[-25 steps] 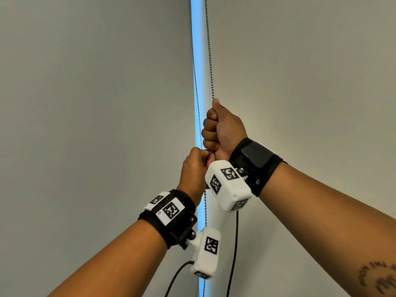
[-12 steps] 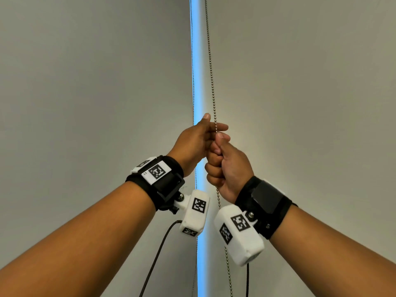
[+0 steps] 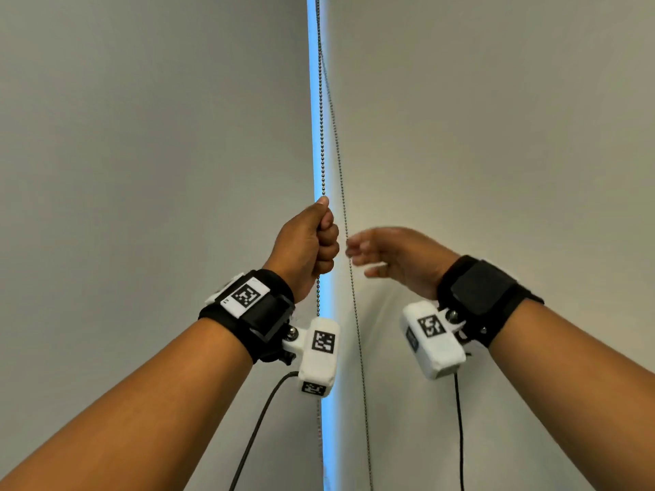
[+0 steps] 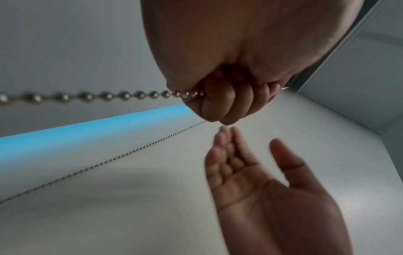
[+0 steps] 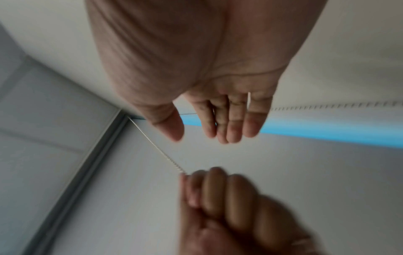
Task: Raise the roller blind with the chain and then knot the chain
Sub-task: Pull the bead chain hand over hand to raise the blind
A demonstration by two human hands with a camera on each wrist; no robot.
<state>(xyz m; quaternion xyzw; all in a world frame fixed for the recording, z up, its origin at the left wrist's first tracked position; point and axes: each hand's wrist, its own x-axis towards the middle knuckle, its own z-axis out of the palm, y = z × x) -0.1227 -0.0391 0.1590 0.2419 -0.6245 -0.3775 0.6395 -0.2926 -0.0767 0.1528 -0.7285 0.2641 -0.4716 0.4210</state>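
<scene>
A metal bead chain [image 3: 321,136] hangs in two strands in front of the blue strip of light [image 3: 313,83] beside the grey roller blind [image 3: 496,136]. My left hand [image 3: 324,239] grips the left strand in a fist, thumb on top; the wrist view shows the beads [image 4: 109,95] running into the left hand [image 4: 220,101]. The right strand [image 3: 341,178] hangs free. My right hand [image 3: 361,256] is blurred, with straight fingers, just right of that strand and holding nothing. Its palm [image 4: 250,172] faces the left fist. In the right wrist view the right hand [image 5: 218,124] is empty above the left fist [image 5: 218,198].
A second grey panel [image 3: 141,136] fills the left side. A grey frame rail [image 5: 87,163] and ceiling panels [image 4: 359,77] show at the top of the blind. Black camera cables [image 3: 255,430] hang below both wrists.
The right hand pulled the chain down, then let go and swung out to the right with its fingers straight. The left hand moved up and took a fist grip on the left strand.
</scene>
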